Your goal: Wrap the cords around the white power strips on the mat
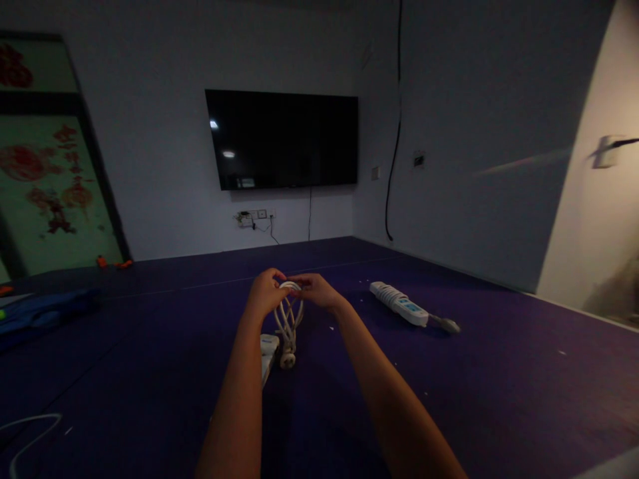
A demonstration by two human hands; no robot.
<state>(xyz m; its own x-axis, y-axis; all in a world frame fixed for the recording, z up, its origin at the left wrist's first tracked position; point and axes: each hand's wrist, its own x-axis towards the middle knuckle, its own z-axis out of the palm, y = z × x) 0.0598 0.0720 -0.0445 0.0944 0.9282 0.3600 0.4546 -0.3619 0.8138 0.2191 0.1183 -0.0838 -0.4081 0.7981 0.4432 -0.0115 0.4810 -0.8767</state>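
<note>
My left hand [266, 291] and my right hand [316, 291] meet above the purple floor, both closed on the top of a coiled white power cord [288, 319]. The loops hang down between them and the plug [287, 360] dangles at the bottom. The cord's white power strip [268, 350] lies on the floor just below my left wrist, partly hidden by my forearm.
A second white power strip [400, 304] lies on the purple floor mat [150, 372] to the right. A dark wall-mounted TV [284, 140] hangs ahead. A blue object [40, 313] lies at far left, and a loose white cable [27, 429] at bottom left.
</note>
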